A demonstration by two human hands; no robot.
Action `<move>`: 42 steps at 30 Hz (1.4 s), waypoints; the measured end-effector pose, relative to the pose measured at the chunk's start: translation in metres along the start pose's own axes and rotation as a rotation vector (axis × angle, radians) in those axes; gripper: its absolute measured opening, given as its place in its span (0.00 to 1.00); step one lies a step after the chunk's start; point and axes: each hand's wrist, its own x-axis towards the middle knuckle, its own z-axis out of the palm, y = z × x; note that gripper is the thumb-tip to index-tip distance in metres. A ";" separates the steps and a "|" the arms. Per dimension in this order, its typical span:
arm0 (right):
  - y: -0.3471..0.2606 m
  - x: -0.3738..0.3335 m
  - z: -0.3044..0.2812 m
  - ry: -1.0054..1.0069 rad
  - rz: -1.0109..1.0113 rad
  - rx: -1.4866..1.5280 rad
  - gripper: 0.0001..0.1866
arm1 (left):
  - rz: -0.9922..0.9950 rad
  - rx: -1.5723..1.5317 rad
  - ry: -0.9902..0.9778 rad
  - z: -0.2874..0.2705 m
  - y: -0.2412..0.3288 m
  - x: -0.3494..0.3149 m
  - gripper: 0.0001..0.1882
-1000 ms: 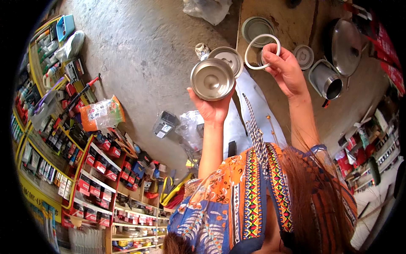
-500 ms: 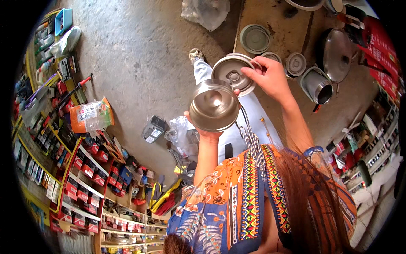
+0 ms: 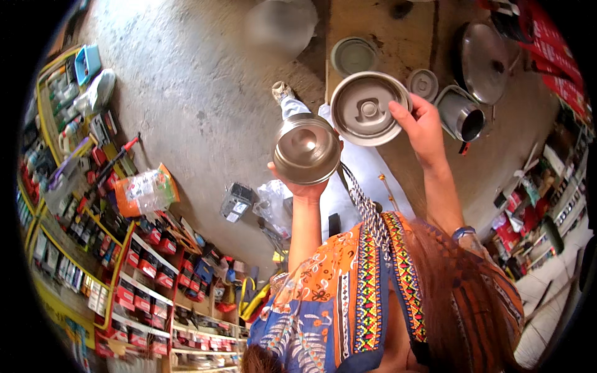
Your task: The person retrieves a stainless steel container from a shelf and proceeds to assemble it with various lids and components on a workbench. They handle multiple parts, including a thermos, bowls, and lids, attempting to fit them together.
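My left hand [image 3: 305, 189] is wrapped round a shiny steel canister [image 3: 306, 149] from below and behind, its round open mouth turned up toward me. A bright spot glints off the bare metal inside. In my right hand [image 3: 421, 127] is a round greyish lid [image 3: 370, 109], gripped at its right edge with the thumb on top; a raised knob sits at its centre. Lid and canister are side by side over my lap, the lid slightly farther off. A black-and-white cord [image 3: 367, 202] hangs beside the canister.
On the wooden board [image 3: 398, 37] ahead lie a round pale lid [image 3: 354, 56] and a smaller lid [image 3: 423, 85]. A steel container with a handle [image 3: 463, 118] lies tipped at the right, beside a large pan lid [image 3: 485, 62]. Packed shelves [image 3: 140, 273] line the left.
My right hand has moved the lid right, away from the canister's rim, and turned its face more toward me. The canister has shifted slightly left; my view has also shifted.
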 end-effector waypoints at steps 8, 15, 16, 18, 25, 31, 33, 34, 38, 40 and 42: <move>0.038 -0.060 -0.032 0.379 0.061 0.831 0.14 | -0.364 0.449 0.148 0.011 -0.023 0.004 0.45; 0.054 -0.071 -0.082 0.728 -0.150 1.004 0.29 | -0.604 0.870 0.039 0.081 -0.127 0.052 0.29; 0.056 -0.073 -0.095 0.791 -0.175 1.049 0.29 | -0.585 1.065 0.060 0.091 -0.141 0.058 0.28; 0.062 -0.078 -0.120 0.909 -0.157 1.149 0.27 | -0.481 1.281 -0.044 0.108 -0.168 0.071 0.24; 0.081 -0.087 -0.162 0.731 -0.429 1.304 0.23 | -0.352 1.433 -0.348 0.128 -0.227 0.084 0.32; 0.073 -0.089 -0.156 0.733 -0.480 1.323 0.21 | -0.386 1.161 0.017 0.095 -0.173 0.117 0.23; 0.066 -0.090 -0.149 0.815 -0.306 1.103 0.20 | -0.490 0.957 0.175 0.094 -0.131 0.116 0.21; 0.063 -0.089 -0.142 0.836 -0.257 1.023 0.17 | -0.503 1.001 0.275 0.095 -0.115 0.112 0.26; 0.053 -0.076 -0.118 0.690 -0.101 0.526 0.13 | -0.621 0.674 -0.194 0.107 -0.076 0.092 0.46; 0.047 -0.069 -0.107 0.603 -0.115 0.506 0.12 | -0.614 0.611 -0.172 0.109 -0.070 0.085 0.51; 0.042 -0.059 -0.097 0.514 -0.108 0.446 0.12 | -0.530 0.539 -0.168 0.106 -0.069 0.076 0.48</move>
